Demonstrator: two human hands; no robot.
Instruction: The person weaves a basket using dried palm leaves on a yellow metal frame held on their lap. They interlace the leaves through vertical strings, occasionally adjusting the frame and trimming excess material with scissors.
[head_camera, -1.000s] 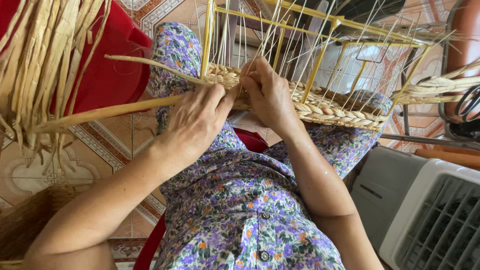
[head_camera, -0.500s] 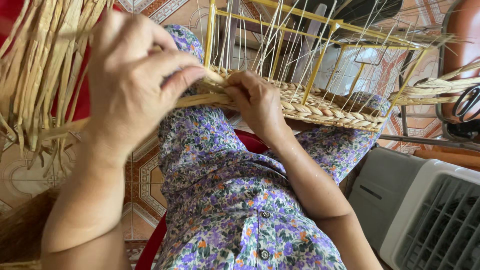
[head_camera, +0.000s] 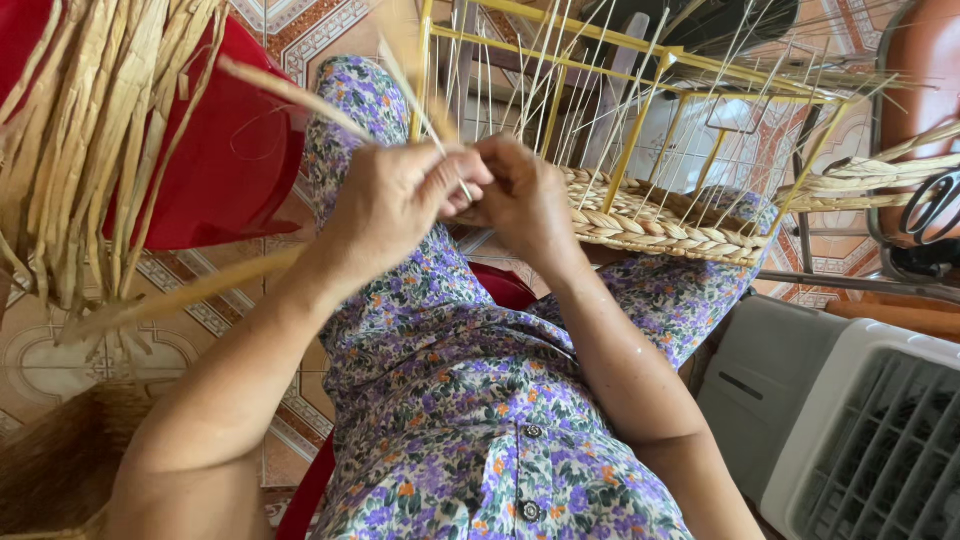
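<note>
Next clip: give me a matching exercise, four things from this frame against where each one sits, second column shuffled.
Things:
1. left hand
2. red tub
3. scissors
4. woven band

Places:
A. far right edge, beside the frame
B. on the lap, at the foot of the yellow metal frame
C. pinching a thin strand next to the right hand
D. on the tiled floor, behind the bundle of dried straw

Pairs: 1-C, 2-D, 3-A, 4-B

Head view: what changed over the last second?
The left hand rose toward the camera half a second ago, then came back down beside the right hand; both now pinch a thin straw strand at the edge of the woven band. The right hand stayed at the weave. The yellow frame and straw bundle are unchanged.
</note>
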